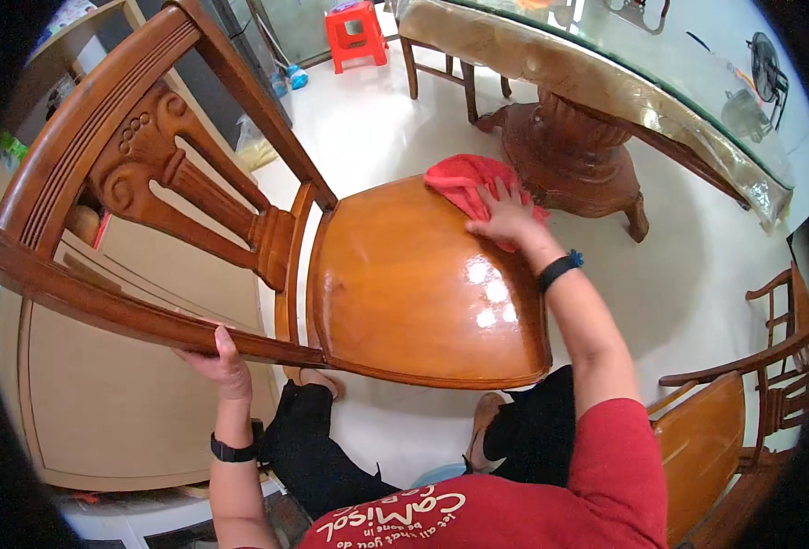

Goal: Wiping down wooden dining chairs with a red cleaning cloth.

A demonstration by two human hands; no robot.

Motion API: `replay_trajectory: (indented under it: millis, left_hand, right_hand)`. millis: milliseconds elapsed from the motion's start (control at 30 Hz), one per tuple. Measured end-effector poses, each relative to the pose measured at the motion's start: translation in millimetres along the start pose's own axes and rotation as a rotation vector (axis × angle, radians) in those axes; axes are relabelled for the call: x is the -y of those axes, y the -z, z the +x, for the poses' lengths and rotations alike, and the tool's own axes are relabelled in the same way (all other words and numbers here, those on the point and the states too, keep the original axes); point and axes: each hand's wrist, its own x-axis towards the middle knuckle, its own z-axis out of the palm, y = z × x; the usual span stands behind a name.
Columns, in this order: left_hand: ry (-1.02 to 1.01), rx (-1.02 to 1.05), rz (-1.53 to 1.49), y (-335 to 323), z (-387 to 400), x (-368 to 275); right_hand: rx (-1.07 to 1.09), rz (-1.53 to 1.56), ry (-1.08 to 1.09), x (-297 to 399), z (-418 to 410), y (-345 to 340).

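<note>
Before me stands a polished wooden chair with a glossy brown seat (391,274) and a carved back splat (185,185). My left hand (219,360) grips the near side post (137,319) of the backrest, its thumb over the top and its fingers hidden beneath. On the far right part of the seat, my right hand (511,216) lies spread on a bunched red cloth (459,178). The palm presses the cloth against the seat, and part of it hangs over the seat's edge.
A glass-topped table (658,75) with a carved pedestal (576,165) stands beyond the chair. A red plastic stool (355,34) is at the back. Another wooden chair (703,432) sits at my right. Beige cabinet panels (137,405) are at left.
</note>
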Motion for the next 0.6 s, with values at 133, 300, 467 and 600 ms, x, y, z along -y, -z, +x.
replay_trajectory:
  millis: [133,300,467,600]
  left_hand:
    - [-0.076,-0.083,0.016,-4.2,1.0,4.8]
    - [-0.086,-0.055,-0.001,-10.6,2.6,-0.2]
    - [-0.027,-0.020,-0.046,1.6,6.5,9.7]
    - [-0.005,0.038,-0.015,2.4,8.9,-2.9]
  right_hand:
    - [0.019,-0.170,-0.010,42.3,-22.4,-10.3]
    - [0.030,-0.271,0.173,74.0,-80.8,-20.2]
    - [0.037,-0.188,0.210,52.0,-112.6,-13.6]
    - [-0.186,-0.060,0.094,-8.8,-112.7,-3.4]
